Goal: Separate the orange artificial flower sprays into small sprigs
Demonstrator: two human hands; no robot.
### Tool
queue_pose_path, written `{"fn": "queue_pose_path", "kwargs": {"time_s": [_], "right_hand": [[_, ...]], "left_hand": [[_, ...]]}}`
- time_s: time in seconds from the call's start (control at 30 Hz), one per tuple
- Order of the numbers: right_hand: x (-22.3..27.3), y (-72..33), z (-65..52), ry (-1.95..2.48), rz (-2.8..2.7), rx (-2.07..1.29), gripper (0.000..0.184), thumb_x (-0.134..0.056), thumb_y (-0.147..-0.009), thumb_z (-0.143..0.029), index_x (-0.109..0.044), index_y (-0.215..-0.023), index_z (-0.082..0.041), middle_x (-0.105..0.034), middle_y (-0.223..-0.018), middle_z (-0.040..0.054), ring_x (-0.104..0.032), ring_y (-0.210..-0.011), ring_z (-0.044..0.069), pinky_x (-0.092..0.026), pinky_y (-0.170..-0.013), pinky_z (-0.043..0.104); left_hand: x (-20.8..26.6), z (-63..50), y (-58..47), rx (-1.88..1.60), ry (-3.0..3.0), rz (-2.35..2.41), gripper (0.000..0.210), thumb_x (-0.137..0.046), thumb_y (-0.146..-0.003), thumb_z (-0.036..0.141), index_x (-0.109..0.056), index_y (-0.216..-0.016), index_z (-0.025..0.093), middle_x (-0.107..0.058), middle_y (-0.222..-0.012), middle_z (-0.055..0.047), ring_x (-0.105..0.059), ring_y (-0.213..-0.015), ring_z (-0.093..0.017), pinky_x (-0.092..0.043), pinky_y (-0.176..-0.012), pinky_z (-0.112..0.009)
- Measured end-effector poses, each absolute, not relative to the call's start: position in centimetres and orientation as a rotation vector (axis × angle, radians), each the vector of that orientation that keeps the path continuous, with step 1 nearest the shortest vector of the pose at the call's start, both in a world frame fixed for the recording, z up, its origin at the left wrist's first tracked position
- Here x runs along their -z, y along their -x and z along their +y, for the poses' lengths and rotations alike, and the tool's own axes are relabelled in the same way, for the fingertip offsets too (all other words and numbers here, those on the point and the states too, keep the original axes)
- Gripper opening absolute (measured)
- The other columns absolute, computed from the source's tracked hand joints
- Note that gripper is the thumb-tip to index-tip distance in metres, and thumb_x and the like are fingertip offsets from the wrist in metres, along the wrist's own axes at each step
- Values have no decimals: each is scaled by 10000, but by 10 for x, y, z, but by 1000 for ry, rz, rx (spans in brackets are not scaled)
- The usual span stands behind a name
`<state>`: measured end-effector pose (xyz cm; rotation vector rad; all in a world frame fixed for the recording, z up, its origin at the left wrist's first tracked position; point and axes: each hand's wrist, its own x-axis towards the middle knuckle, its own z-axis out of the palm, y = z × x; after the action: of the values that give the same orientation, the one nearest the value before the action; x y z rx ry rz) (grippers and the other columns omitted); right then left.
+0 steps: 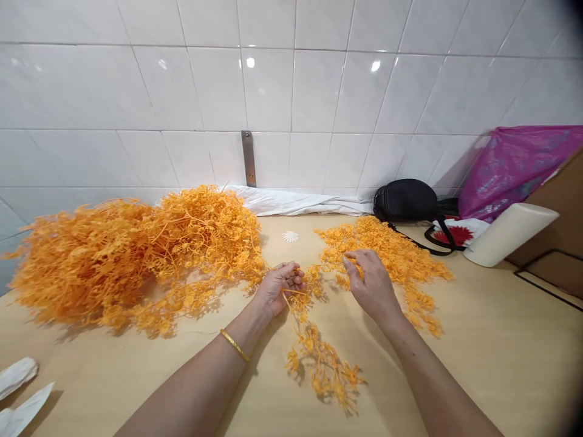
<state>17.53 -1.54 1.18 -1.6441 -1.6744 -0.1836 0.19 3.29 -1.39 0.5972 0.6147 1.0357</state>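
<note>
My left hand (279, 287) is closed around the thin stem of an orange artificial flower sprig (325, 367). Its flowered end hangs down toward the table's near side, and more of its strands (314, 282) reach out between my hands. My right hand (372, 285) is raised at the near-left edge of a smaller heap of orange sprigs (387, 249). Its thumb and fingers are bent together in a pinch by the orange strands; what lies between the fingertips is too small to make out. A large tangled pile of orange sprigs (136, 261) fills the table left of my left hand.
A white flower-shaped piece (290, 237) lies behind my hands. White cloth (291, 201) runs along the tiled wall. At right stand a black bag (405, 200), a cream roll (512, 233), a purple plastic bag (514, 170) and a cardboard box (560, 224). White scraps (22, 406) lie front left.
</note>
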Motion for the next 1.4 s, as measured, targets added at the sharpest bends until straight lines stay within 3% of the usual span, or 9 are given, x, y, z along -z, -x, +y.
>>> {"fn": "queue_pose_path", "kwargs": {"time_s": [0.17,0.27,0.4,0.57,0.67,0.9,1.07,1.17,1.4], "right_hand": [[-11,-151,-21,1594,-1770,-309,388,-417,-774,-479,-467,-535,-177,-447,-483,-24,-390,-461,96,-280,-444,217],[-5,-144,-20,1654,-1790,-389,437,-450,-724,-541,-458,-492,-171,-400,-435,-40,-346,-428,84,-242,-417,214],[5,-145,-16,1611,-1692,-461,394,-469,-719,-526,-606,-747,-158,-501,-563,-15,-404,-484,100,-316,-453,216],[12,-145,-9,1425,-1535,-411,438,-490,-751,-400,-523,-1128,-180,-558,-1006,84,-526,-736,143,-431,-655,274],[10,-144,-8,1326,-1529,-502,401,-474,-771,-355,-526,-1130,-183,-574,-1018,78,-537,-821,155,-437,-708,283],[9,-143,-10,1322,-1377,-540,328,-404,-792,-275,-569,-1053,-164,-573,-1046,76,-570,-640,117,-467,-644,288],[12,-150,-6,1480,-1380,-381,334,-393,-786,-262,-536,-1072,-167,-601,-1013,78,-589,-686,148,-456,-660,308],[12,-151,-5,1567,-1357,-277,307,-388,-789,-275,-501,-1054,-170,-616,-983,89,-593,-745,181,-445,-659,320],[9,-142,-12,1554,-1622,12,294,-336,-797,-156,-423,-1078,-165,-592,-1023,104,-556,-889,202,-413,-727,321]], "left_hand": [[17,32,-5,-1031,-618,626,78,-581,-693,176,-536,-719,118,-568,-635,-30,-513,-512,-74,-462,-567,-235],[19,31,-6,-1017,-653,616,73,-585,-687,178,-537,-707,126,-583,-647,-33,-530,-516,-85,-452,-536,-225],[19,28,-8,-976,-709,557,92,-603,-677,191,-537,-707,134,-597,-659,-34,-547,-527,-107,-456,-532,-248],[14,24,-11,-973,-717,608,66,-597,-676,137,-537,-700,121,-593,-619,-36,-537,-500,-100,-462,-545,-259],[12,23,-12,-977,-692,660,74,-592,-675,120,-524,-705,123,-603,-660,-44,-540,-505,-103,-471,-556,-284],[6,20,-19,-1075,-645,809,141,-609,-677,185,-476,-668,140,-561,-595,-24,-525,-464,-102,-455,-510,-269],[-4,16,-15,-861,-1027,1149,396,-587,-631,498,-450,-510,147,-474,-425,-4,-378,-312,-65,-216,-339,-188],[-13,10,-12,-616,-1549,1192,467,-551,-634,534,-400,-396,162,-371,-338,13,-302,-309,-67,-167,-364,-215],[-29,-9,-16,-1537,-2085,1003,64,-543,-708,244,-583,-671,209,-539,-761,-68,-462,-770,-188,-346,-713,-277]]}}
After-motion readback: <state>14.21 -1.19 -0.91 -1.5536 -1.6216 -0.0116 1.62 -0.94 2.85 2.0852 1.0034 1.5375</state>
